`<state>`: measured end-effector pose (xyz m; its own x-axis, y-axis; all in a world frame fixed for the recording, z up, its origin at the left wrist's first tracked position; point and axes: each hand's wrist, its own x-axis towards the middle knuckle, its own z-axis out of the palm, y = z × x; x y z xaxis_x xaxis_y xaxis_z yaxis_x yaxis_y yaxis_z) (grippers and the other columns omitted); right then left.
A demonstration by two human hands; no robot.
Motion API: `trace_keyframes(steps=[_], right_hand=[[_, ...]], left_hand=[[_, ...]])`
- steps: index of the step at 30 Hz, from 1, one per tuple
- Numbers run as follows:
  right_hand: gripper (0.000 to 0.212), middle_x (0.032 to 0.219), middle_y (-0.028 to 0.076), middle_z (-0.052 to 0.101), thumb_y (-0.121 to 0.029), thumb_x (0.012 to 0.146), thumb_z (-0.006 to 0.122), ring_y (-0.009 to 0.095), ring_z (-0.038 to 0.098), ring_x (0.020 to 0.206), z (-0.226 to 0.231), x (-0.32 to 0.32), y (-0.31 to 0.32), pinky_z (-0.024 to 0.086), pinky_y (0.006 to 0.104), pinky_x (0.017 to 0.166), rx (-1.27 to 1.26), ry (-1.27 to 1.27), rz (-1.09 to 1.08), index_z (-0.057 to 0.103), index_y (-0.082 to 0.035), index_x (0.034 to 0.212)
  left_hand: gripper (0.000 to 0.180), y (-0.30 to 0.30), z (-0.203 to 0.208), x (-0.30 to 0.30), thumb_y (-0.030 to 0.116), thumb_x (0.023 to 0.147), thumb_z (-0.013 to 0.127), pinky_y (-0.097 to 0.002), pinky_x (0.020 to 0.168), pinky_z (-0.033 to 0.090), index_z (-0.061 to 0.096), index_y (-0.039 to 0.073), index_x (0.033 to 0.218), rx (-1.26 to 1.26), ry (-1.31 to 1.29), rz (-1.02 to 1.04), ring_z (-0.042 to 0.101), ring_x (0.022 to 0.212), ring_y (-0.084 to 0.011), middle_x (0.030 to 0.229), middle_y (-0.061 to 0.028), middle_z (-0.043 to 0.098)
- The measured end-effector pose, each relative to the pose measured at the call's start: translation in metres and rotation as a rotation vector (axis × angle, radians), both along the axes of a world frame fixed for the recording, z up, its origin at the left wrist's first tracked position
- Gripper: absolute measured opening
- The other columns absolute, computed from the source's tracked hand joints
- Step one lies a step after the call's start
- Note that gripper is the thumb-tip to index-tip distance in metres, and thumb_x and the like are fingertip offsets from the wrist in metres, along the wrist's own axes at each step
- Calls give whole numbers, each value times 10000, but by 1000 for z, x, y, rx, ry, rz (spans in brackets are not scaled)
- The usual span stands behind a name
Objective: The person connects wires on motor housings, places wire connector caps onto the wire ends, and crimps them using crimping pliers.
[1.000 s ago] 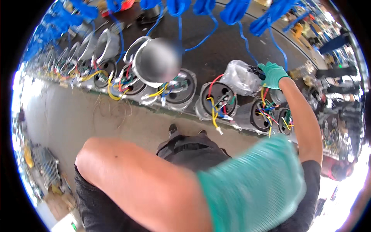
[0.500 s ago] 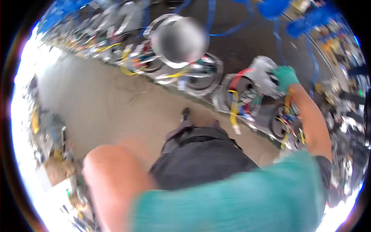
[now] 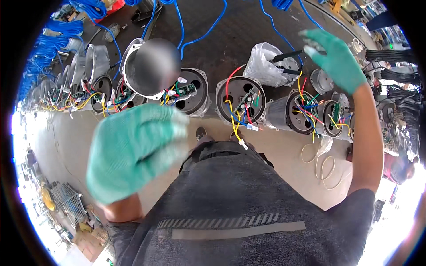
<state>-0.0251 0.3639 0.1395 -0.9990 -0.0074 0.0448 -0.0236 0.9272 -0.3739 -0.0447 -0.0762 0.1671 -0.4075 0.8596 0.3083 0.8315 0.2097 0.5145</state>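
Observation:
My left hand (image 3: pixel 137 150), in a green knit glove, is raised in front of my body, large in the picture. Its fingers bend loosely with a gap between them, and nothing shows in them. At the upper right is my gloved right hand (image 3: pixel 335 60), fingers apart and empty, above the bench. Below and left of it lies a clear plastic bag (image 3: pixel 262 66) with black rod-like pieces sticking out. Nearer to me stands a round metal housing (image 3: pixel 222 98) with a circuit board (image 3: pixel 246 103) and red, yellow and blue wires. A similar housing (image 3: pixel 298 122) sits right of it.
More wired housings line the near edge of the dark bench (image 3: pixel 208 48). One upright cylinder (image 3: pixel 144 91) is partly blurred. Blue cables (image 3: pixel 204 37) trail from the back, with coiled blue cable (image 3: pixel 57 44) at the far left. A wire basket (image 3: pixel 69 201) stands at lower left.
My right hand has come off the plastic bag, where it was before. My left hand, not visible earlier, is now up in front of me. The whole view has shifted and sharpened.

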Motion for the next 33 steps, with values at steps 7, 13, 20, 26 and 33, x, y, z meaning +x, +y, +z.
trace_keyframes(steps=[7, 13, 20, 26, 33], right_hand=[[255, 1066, 153, 743, -141, 928, 782, 342, 752, 933, -20, 105, -97, 600, 381, 840, -267, -59, -50, 762, -45, 1164], [635, 1226, 155, 694, -124, 854, 820, 360, 709, 1054, -74, 146, -150, 575, 417, 933, -415, 8, -162, 591, -72, 1443], [576, 1157, 180, 691, -77, 838, 788, 368, 702, 1040, -106, 148, -164, 569, 446, 919, -323, 137, -171, 622, -73, 1390], [400, 1033, 46, 744, -97, 934, 785, 96, 696, 912, -85, 140, -165, 579, 309, 834, -681, 147, -385, 687, -29, 1316], [293, 968, 184, 740, -239, 965, 767, 308, 721, 826, -85, 89, -156, 564, 399, 756, -562, 156, -304, 736, -10, 1145]], left_hand=[[289, 55, -98, 13, -7, 1008, 649, -283, 785, 570, 721, -5, 1288, 202, -595, 400, 694, 873, -128, 1146, -107, 774], [277, 78, -125, 9, 7, 996, 667, -353, 891, 592, 735, 29, 1263, 256, -373, 146, 758, 1011, -275, 1159, -144, 769], [290, 66, -137, 19, 112, 998, 705, -378, 871, 594, 735, 57, 1282, 55, -334, -42, 755, 1011, -343, 1109, -151, 778], [275, 58, -142, 18, 118, 1016, 685, -367, 848, 596, 737, 46, 1276, 46, -435, 36, 769, 981, -317, 1085, -149, 778], [259, 68, -145, 17, 45, 1016, 670, -327, 852, 584, 731, 19, 1266, 180, -450, 106, 760, 963, -236, 1076, -141, 765]])
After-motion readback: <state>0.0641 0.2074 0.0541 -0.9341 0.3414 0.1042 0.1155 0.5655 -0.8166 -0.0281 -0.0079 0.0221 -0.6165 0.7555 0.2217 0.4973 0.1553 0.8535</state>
